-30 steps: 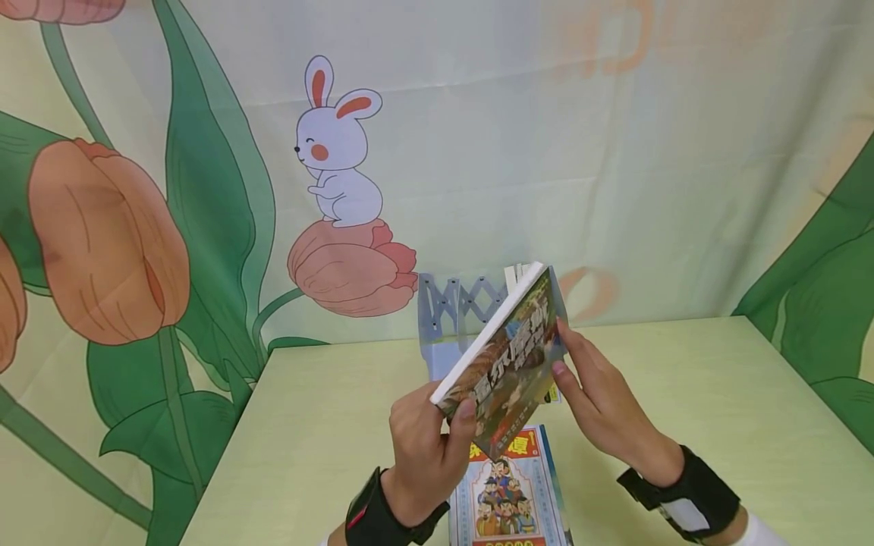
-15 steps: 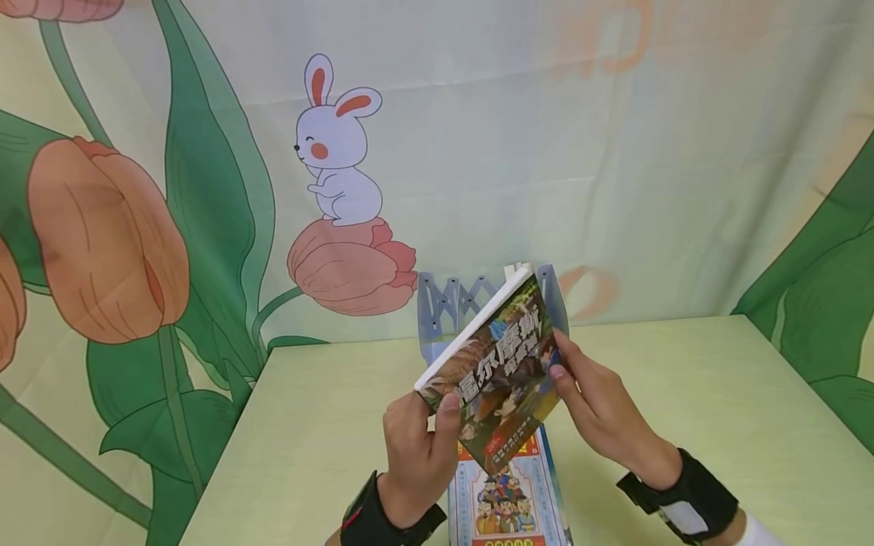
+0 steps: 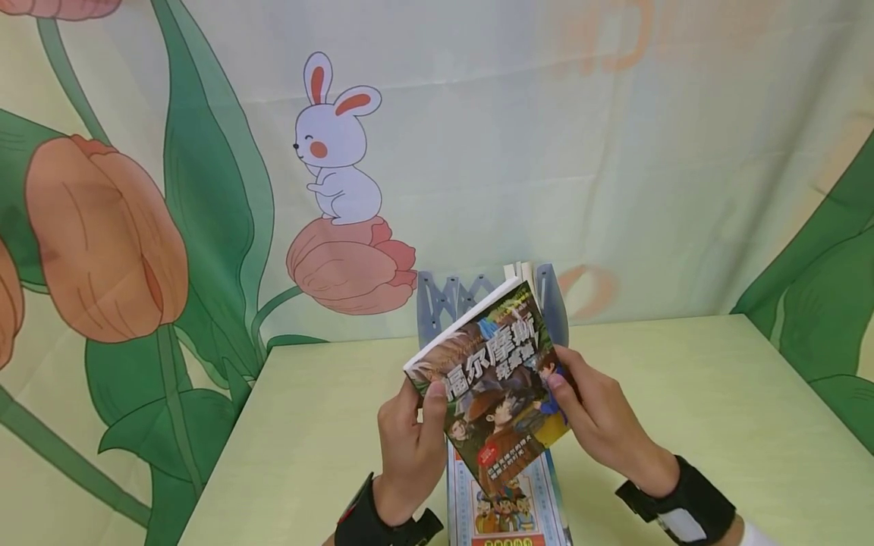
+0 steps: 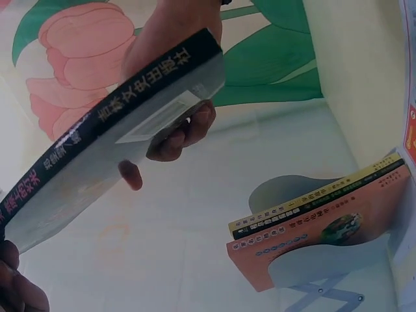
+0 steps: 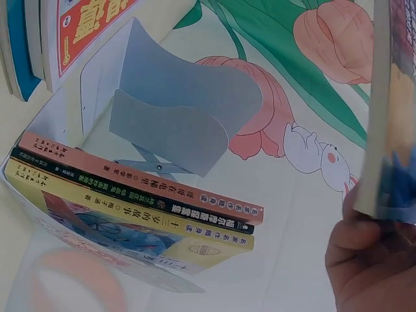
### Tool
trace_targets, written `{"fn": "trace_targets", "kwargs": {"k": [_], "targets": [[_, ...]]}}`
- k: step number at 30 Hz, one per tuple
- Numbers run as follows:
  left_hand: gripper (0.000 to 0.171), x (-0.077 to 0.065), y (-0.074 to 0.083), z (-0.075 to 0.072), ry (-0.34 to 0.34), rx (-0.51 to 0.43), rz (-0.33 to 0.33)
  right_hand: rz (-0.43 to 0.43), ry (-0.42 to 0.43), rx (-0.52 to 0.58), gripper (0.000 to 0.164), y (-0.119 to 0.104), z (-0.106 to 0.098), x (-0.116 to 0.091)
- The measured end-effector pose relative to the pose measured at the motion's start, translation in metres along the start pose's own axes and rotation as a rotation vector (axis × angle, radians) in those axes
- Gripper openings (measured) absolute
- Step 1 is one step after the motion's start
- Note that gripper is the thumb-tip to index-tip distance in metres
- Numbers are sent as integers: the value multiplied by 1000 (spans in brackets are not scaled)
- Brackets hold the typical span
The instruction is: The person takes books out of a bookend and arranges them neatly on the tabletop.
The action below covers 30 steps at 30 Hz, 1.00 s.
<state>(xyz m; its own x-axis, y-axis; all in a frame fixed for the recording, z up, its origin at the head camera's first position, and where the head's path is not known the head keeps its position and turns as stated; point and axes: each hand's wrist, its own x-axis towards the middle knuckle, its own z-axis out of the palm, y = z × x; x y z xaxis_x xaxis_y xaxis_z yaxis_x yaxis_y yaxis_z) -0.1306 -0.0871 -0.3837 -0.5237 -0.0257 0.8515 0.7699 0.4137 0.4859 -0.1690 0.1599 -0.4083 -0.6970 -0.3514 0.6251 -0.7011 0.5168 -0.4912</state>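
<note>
A comic-style paperback book (image 3: 501, 394) with a dark, colourful cover is held up in both hands, tilted, its cover towards the head camera. My left hand (image 3: 410, 447) grips its left edge, the thumb on the cover. At the right edge my right hand (image 3: 608, 417) pinches it with the thumb in front. The left wrist view shows the book's dark spine (image 4: 117, 117) and grey back cover. Beneath the held book lies another book (image 3: 505, 516) with a blue and red cartoon cover, partly hidden. My fingers behind the held book are hidden in the head view.
Behind the held book stands a blue-grey expanding bookstand (image 3: 433, 303). In it several books stand upright, among them a pink book (image 5: 143, 175) and a yellow book (image 5: 130, 214) with a black book (image 5: 195, 214) between them. A printed curtain (image 3: 478, 152) hangs behind the table (image 3: 683, 402).
The held book has come lower and slightly left, and its cover has turned more fully towards the head camera. My left hand moved slightly left; my right hand stays on its edge.
</note>
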Motion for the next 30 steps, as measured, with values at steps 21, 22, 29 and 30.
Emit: {"fn": "trace_targets", "kwargs": {"k": [21, 22, 29, 30], "targets": [[33, -4, -16, -1, -35, -84, -244, -37, 136, 61, 35, -13, 7, -11], [33, -3, -17, -1, -46, -72, -252, -36, 139, 63, 36, -13, 7, -12], [44, -2, -22, -6, -216, 4, -380, -17, 142, 85, 43, -14, 11, -17], [47, -2, -22, -6, -251, 4, -404, -7, 140, 82, 43, -14, 12, -17]]}}
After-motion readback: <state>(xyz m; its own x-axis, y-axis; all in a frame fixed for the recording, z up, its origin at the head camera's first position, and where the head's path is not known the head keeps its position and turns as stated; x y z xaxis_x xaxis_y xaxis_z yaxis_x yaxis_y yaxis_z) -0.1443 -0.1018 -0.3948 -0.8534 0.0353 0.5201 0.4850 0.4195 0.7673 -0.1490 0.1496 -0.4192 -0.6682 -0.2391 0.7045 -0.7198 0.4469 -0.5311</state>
